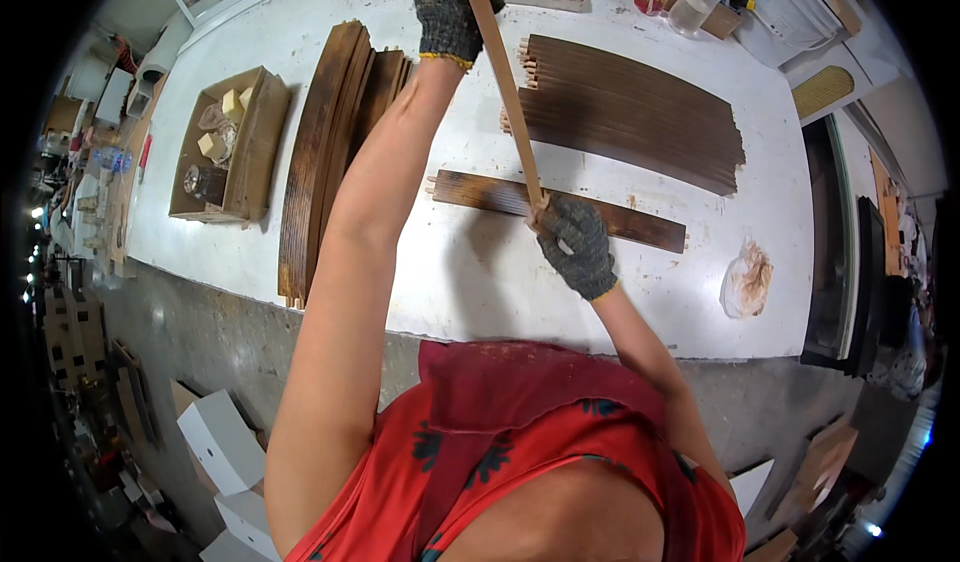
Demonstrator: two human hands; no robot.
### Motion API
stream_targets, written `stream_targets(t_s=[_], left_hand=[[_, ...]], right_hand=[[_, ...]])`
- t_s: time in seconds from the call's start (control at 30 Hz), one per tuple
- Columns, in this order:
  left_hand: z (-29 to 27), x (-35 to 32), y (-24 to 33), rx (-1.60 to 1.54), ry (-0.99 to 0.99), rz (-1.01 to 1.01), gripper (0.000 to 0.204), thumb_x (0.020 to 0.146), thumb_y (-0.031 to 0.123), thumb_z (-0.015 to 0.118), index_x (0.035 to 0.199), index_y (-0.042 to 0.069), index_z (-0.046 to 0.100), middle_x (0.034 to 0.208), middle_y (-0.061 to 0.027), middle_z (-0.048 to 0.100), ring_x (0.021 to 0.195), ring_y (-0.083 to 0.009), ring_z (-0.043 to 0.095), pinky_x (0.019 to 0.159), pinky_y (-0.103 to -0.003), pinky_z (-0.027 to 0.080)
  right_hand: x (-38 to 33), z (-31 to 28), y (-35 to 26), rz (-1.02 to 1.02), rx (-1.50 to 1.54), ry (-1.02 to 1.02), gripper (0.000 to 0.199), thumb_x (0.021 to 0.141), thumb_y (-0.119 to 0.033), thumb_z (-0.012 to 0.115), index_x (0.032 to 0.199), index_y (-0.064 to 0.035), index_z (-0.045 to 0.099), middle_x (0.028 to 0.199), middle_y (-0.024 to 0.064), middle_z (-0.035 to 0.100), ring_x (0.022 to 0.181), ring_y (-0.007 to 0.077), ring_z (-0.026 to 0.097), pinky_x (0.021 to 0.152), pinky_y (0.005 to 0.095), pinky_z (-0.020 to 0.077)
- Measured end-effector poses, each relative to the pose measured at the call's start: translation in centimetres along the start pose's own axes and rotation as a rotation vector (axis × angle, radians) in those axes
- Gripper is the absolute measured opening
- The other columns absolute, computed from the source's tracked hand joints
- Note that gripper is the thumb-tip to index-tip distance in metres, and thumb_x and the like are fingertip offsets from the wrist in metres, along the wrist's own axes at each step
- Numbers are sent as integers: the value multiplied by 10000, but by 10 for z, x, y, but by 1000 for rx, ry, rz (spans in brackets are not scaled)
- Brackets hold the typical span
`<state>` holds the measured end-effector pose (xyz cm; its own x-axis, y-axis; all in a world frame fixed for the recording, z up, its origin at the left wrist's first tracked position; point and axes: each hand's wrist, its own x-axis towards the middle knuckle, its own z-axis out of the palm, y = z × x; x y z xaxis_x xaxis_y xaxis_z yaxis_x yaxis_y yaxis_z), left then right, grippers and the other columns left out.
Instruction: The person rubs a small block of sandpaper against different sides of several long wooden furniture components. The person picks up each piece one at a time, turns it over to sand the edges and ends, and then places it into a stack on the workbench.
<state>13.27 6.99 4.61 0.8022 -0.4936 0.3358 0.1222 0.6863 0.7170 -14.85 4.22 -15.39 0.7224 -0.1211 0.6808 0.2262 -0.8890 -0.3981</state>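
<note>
A long, narrow wooden strip (pixel 508 92) is raised above the table, slanting from the far edge of the view down toward the middle. My left hand (pixel 448 17), in a dark knit glove with a yellow cuff edge, is closed around its far end. At the near end, my gloved right hand (pixel 580 247) is closed on the strip, with its fingertips partly hidden. Beneath lies a dark brown stained slat (pixel 640 224) with small pegs at its ends, partly covered by my right hand and the strip.
Dark slats (pixel 630 107) lie side by side at right; more slats are stacked (pixel 325 162) beside my left arm. A cardboard box (pixel 262 152) holding sponge-like blocks and a jar stands at left. A stained plastic bag (pixel 748 280) lies near the right edge, bottles (pixel 695 10) at far right.
</note>
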Motion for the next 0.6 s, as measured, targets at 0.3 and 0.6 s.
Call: stream_targets(t_s=[0.3,0.6], left_hand=[[1,3,-12,59,82,45,571,962,569,440,868,40,635,607,-41,562,505,-134,530,446,-227,423],[65,-21,-31,705,-66,784,238,998,206,487,1087,29,619,1013,-115,639,905,-274,600,817,-351,473]], right_hand=[[-1,-58,8,76,78,-521,254,759,-135,699,1012,-112,694,1068,75,655,960,277,605,831,419,489],[235,-173,-16,-138,-109,500,318,863,-112,692,1176,-75,647,1095,88,666,944,175,655,793,287,546]])
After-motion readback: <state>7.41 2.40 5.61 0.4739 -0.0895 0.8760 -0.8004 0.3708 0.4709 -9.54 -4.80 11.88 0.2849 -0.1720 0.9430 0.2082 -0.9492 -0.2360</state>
